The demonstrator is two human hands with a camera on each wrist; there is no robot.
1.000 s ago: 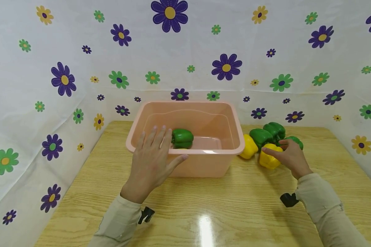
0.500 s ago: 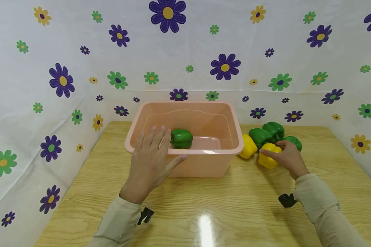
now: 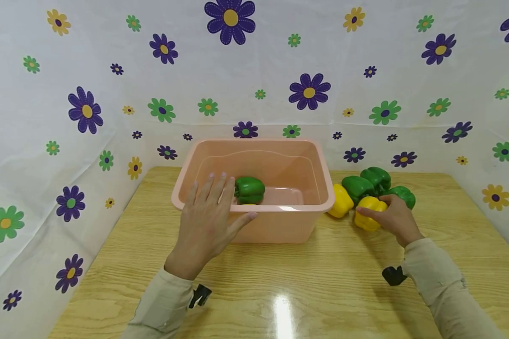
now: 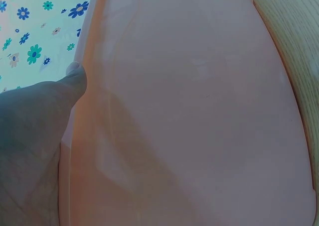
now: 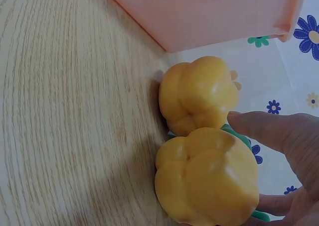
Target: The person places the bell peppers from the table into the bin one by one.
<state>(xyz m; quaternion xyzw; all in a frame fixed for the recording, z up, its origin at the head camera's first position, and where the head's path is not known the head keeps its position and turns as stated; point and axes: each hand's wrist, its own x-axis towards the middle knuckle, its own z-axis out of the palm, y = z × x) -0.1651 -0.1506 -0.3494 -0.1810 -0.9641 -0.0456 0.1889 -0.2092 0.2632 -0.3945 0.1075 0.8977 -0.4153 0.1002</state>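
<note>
In the head view my left hand (image 3: 205, 226) lies on the near rim of a pink plastic bin (image 3: 275, 226), fingers straight and reaching over its inside. The thumb lies along the outer side of the bin. At the right, my right hand (image 3: 394, 219) holds a yellow bell pepper (image 3: 368, 216) with thumb and curled fingers round its top; the pepper still sits on the table. The right wrist view shows this yellow bell pepper (image 5: 207, 178) close up, with the fingertips partly hidden behind it. A green bell pepper (image 3: 250, 190) lies inside the bin.
Another yellow bell pepper (image 3: 340, 202) sits between the bin and the held one. Several green bell peppers (image 3: 358, 188) are grouped behind. A sliver of yellow shows in the bin below the green pepper. A flowered white cloth (image 3: 254, 61) surrounds the wooden table (image 3: 322, 282).
The right hand's thumb and fingers shift very slightly about the yellow bell pepper, which stays on the table. The left hand keeps its place on the rim.
</note>
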